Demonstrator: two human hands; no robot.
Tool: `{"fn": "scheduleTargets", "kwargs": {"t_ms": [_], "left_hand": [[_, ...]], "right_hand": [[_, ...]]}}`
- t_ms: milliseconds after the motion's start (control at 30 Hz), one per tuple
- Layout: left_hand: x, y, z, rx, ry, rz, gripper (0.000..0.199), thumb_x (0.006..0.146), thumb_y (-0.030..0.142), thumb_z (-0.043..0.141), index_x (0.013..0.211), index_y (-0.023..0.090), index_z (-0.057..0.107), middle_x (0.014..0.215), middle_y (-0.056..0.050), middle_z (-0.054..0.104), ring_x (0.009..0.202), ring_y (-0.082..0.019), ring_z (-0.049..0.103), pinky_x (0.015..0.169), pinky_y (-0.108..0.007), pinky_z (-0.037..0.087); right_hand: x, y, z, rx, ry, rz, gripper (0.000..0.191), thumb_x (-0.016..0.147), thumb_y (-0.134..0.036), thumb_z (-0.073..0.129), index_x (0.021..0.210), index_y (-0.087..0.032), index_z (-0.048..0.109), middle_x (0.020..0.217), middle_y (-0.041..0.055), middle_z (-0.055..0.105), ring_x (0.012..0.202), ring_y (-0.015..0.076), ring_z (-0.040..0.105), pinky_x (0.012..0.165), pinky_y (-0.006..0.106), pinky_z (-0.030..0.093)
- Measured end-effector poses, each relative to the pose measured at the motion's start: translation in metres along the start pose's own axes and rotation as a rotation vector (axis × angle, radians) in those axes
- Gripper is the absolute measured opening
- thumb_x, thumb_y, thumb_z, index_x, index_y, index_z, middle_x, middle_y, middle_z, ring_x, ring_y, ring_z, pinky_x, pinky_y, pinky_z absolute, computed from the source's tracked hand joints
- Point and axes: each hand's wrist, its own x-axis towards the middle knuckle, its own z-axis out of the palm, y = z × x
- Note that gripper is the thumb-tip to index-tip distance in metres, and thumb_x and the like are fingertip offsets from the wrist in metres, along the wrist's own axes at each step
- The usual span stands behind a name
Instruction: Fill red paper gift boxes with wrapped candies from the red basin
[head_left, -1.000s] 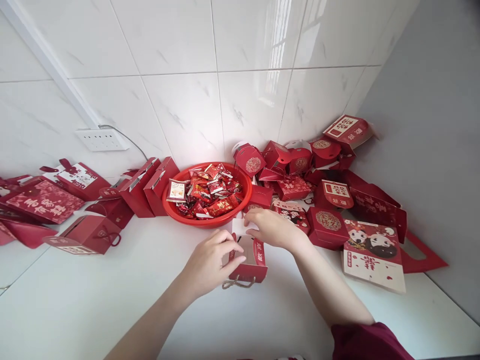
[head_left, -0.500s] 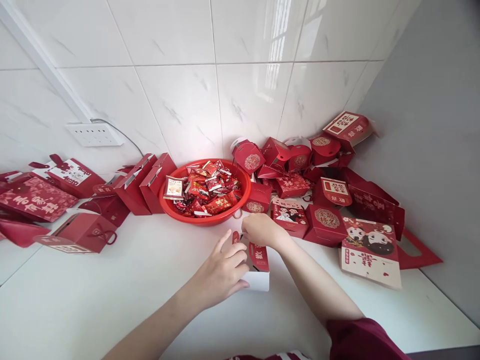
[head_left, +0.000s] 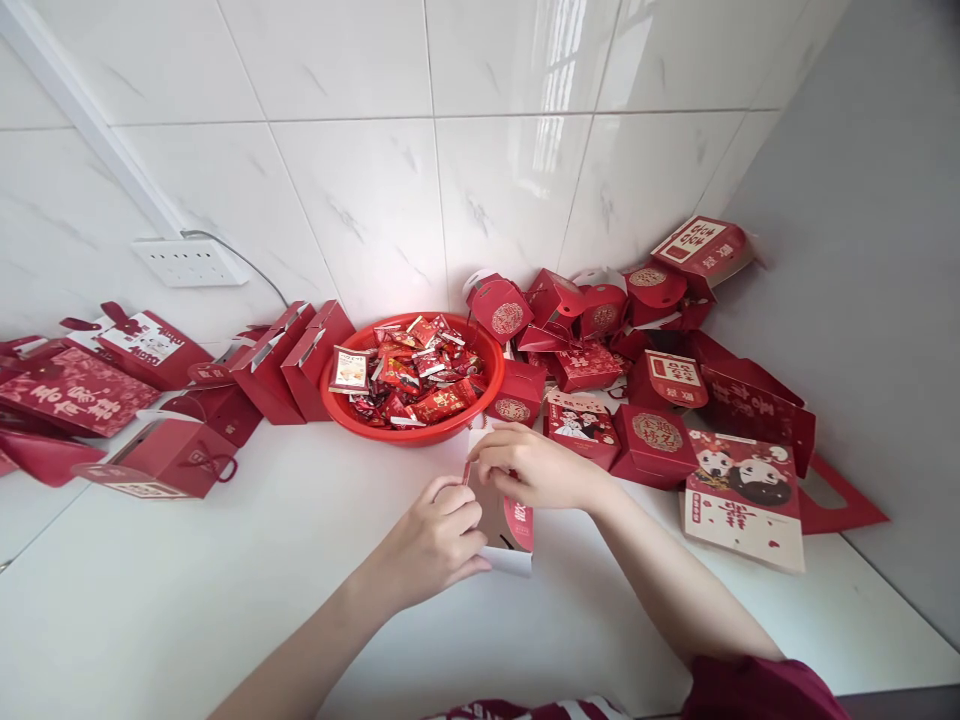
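Note:
A small red-and-white paper candy box (head_left: 493,522) stands on the white table in front of me, partly covered by both hands. My left hand (head_left: 441,535) is closed on its left side, thumb low near the white front panel. From the right, my right hand (head_left: 525,465) reaches over the far side of the box. Its fingers are bent and pinch a flap at the far left edge, close to the left fingertips. Just beyond the hands is a red plastic basin (head_left: 416,436) heaped with small wrapped sweets (head_left: 401,376).
Several red gift boxes (head_left: 654,446) are piled at the right. A flat box with cartoon figures (head_left: 742,500) lies near the grey panel. More red boxes (head_left: 176,455) stand at the left. A white power strip (head_left: 191,262) is on the tiled wall.
My right hand has shifted slightly right and nearer, its fingers now over the box's far left edge. My left fingers have closed in on the box's side, and a white flap shows upright.

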Motion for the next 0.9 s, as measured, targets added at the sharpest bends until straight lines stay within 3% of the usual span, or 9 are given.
{"fn": "scheduleTargets", "kwargs": {"t_ms": [167, 300, 400, 533, 600, 667, 800, 900], "left_hand": [[-0.008, -0.001, -0.011, -0.005, -0.028, -0.081, 0.012, 0.090, 0.032, 0.068, 0.090, 0.021, 0.066, 0.084, -0.002, 0.061, 0.088, -0.021, 0.056, 0.091, -0.041, 0.043], [-0.012, -0.011, -0.011, -0.074, -0.079, -0.183, 0.026, 0.086, 0.046, 0.071, 0.093, 0.021, 0.068, 0.091, -0.005, 0.062, 0.092, -0.025, 0.057, 0.084, -0.041, 0.046], [-0.012, -0.014, -0.006, -0.140, -0.070, -0.289, 0.040, 0.081, 0.057, 0.071, 0.096, 0.020, 0.069, 0.115, -0.011, 0.061, 0.108, -0.031, 0.057, 0.094, -0.047, 0.047], [-0.013, -0.011, 0.003, -0.095, -0.066, -0.295, 0.050, 0.085, 0.062, 0.062, 0.106, 0.018, 0.067, 0.159, -0.018, 0.029, 0.142, -0.044, 0.032, 0.114, -0.070, 0.021], [-0.014, -0.009, 0.007, -0.081, -0.072, -0.287, 0.051, 0.087, 0.064, 0.058, 0.100, 0.016, 0.067, 0.164, -0.020, 0.018, 0.147, -0.047, 0.024, 0.113, -0.076, 0.012], [-0.014, -0.009, 0.010, -0.085, -0.070, -0.280, 0.052, 0.087, 0.065, 0.057, 0.095, 0.015, 0.067, 0.164, -0.020, 0.016, 0.148, -0.048, 0.020, 0.113, -0.077, 0.010], [-0.015, -0.010, 0.013, -0.130, -0.084, -0.260, 0.053, 0.086, 0.066, 0.058, 0.095, 0.015, 0.066, 0.166, -0.019, 0.014, 0.151, -0.046, 0.012, 0.116, -0.069, 0.022], [-0.016, -0.008, 0.014, -0.180, -0.087, -0.280, 0.055, 0.084, 0.067, 0.059, 0.097, 0.014, 0.064, 0.165, -0.018, 0.016, 0.151, -0.046, 0.010, 0.115, -0.063, 0.031]], "right_hand": [[-0.026, 0.000, -0.017, -0.002, 0.026, -0.035, 0.024, 0.083, -0.003, 0.055, 0.092, -0.021, 0.068, 0.100, 0.0042, 0.067, 0.096, 0.0188, 0.061, 0.108, 0.042, 0.033], [-0.040, 0.001, -0.018, 0.023, -0.005, -0.001, 0.015, 0.090, -0.010, 0.057, 0.097, -0.020, 0.066, 0.099, 0.0063, 0.066, 0.095, 0.0199, 0.059, 0.093, 0.037, 0.042], [-0.050, 0.002, -0.014, 0.026, -0.018, -0.019, 0.014, 0.095, -0.013, 0.054, 0.089, -0.020, 0.064, 0.093, 0.0062, 0.064, 0.089, 0.0187, 0.058, 0.084, 0.034, 0.044], [-0.065, 0.002, -0.005, 0.098, -0.066, 0.018, 0.013, 0.095, -0.015, 0.055, 0.087, -0.020, 0.063, 0.090, 0.0049, 0.064, 0.085, 0.0178, 0.058, 0.075, 0.030, 0.044], [-0.071, 0.001, -0.002, 0.145, -0.079, 0.047, 0.004, 0.094, -0.020, 0.060, 0.091, -0.019, 0.064, 0.093, 0.0050, 0.064, 0.087, 0.0180, 0.059, 0.076, 0.030, 0.046], [-0.074, -0.001, 0.000, 0.180, -0.081, 0.084, 0.012, 0.095, -0.027, 0.062, 0.104, -0.019, 0.064, 0.101, 0.0062, 0.065, 0.091, 0.0184, 0.060, 0.080, 0.030, 0.047], [-0.069, -0.005, 0.001, 0.125, -0.070, 0.188, 0.028, 0.102, -0.027, 0.049, 0.127, -0.023, 0.059, 0.108, 0.0068, 0.063, 0.090, 0.0170, 0.063, 0.077, 0.029, 0.048], [-0.061, -0.008, 0.002, -0.003, -0.097, 0.216, 0.020, 0.099, -0.025, 0.055, 0.116, -0.023, 0.066, 0.101, 0.0047, 0.062, 0.083, 0.0161, 0.063, 0.071, 0.027, 0.047]]}}
